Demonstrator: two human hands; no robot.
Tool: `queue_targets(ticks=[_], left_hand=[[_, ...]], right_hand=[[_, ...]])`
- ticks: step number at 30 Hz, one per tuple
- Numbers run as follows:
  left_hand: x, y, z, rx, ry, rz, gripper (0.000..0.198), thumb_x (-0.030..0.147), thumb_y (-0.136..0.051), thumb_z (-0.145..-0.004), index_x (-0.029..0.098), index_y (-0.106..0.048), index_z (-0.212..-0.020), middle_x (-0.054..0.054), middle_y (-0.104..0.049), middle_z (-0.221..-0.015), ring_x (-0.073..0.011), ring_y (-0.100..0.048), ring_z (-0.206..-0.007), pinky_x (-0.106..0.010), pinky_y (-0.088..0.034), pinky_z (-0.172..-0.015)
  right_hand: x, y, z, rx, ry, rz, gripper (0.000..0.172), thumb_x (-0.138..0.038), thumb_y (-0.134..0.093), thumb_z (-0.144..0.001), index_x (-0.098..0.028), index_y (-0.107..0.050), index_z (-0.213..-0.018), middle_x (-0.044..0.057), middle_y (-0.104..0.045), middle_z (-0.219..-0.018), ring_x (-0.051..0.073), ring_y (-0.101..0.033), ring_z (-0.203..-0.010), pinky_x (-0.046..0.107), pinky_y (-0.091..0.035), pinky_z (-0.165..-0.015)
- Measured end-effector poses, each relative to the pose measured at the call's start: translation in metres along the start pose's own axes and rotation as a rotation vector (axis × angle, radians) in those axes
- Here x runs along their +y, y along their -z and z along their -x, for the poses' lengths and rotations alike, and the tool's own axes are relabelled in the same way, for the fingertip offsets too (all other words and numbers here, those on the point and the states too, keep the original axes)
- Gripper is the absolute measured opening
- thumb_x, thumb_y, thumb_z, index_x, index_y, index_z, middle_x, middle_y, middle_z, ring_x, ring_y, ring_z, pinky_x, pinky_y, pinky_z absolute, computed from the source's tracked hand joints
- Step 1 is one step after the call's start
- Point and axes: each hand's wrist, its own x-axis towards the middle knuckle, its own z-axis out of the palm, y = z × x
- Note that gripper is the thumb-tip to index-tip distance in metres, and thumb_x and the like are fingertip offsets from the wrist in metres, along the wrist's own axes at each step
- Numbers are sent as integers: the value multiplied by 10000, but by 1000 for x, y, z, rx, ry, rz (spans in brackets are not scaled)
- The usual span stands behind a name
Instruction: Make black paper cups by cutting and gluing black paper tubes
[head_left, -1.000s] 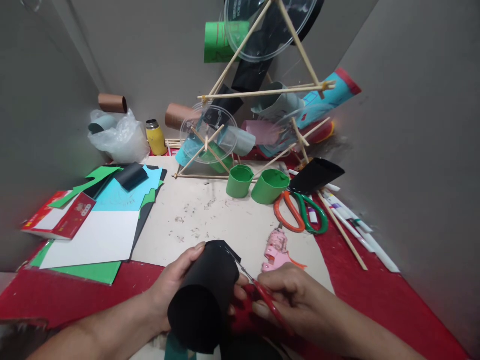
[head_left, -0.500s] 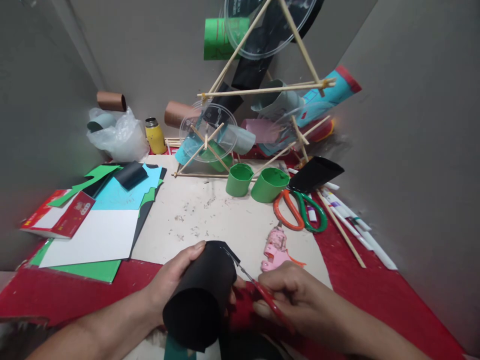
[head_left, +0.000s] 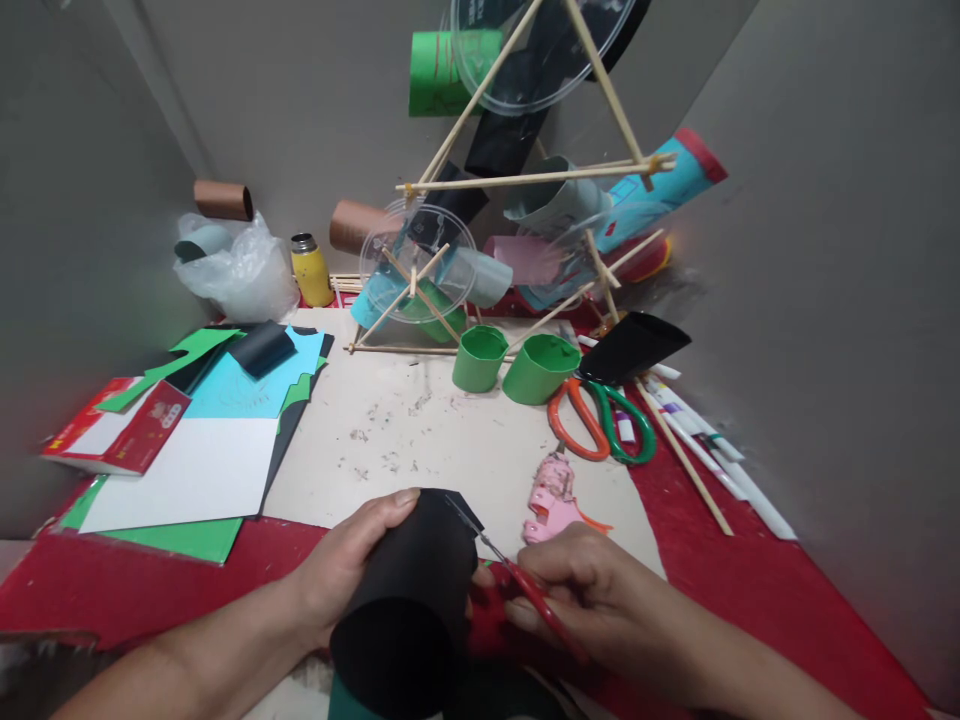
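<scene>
My left hand [head_left: 341, 565] is wrapped round a rolled black paper tube [head_left: 409, 600], its open end facing me near the bottom edge. My right hand [head_left: 589, 595] grips small red-handled scissors [head_left: 525, 585], whose blades touch the far rim of the tube. Both hands hover over the red cloth [head_left: 135, 590] at the front of the table.
A pink glue gun [head_left: 553, 495] lies just beyond my right hand on beige board [head_left: 420, 430]. Two green paper cups [head_left: 510, 365], orange and green scissors [head_left: 600, 420], glue sticks and skewers lie right. A stick-and-lid structure [head_left: 517, 180] stands behind. Coloured paper sheets [head_left: 202, 440] lie left.
The tube has tipped slightly downward toward me, and the scissors stay at its rim. Hands have barely shifted.
</scene>
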Motion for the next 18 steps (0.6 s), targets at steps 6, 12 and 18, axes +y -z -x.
queue_targets(ticks=[6,12,18], left_hand=[[4,-8,1,52,-9,-67,436,498,-512,-923,107,-706,-919,-142,-748,-855,-204,-666,-704,-341,-501,-794],[5,-10,1,42,6,-78,467,543,-575,-872,97,-706,-907,-156,-732,-850,-246,-681,-792,-347,-496,-796],[-2,-1,1,-27,79,70,577,592,-478,-920,75,-725,-992,-181,-729,-869,-259,-687,-773,-381,-503,-793]], right_hand=[[-3,-1,0,-54,-41,-34,506,-528,-641,-899,-173,-425,-610,-59,-294,-580,75,-256,-525,212,-177,-448],[-3,-1,2,-85,-35,-56,422,-484,-611,-928,-160,-519,-674,-60,-322,-569,74,-255,-519,205,-189,-442],[-3,0,0,18,41,57,511,-422,-606,-915,-188,-307,-572,-72,-235,-547,73,-210,-511,222,-154,-441]])
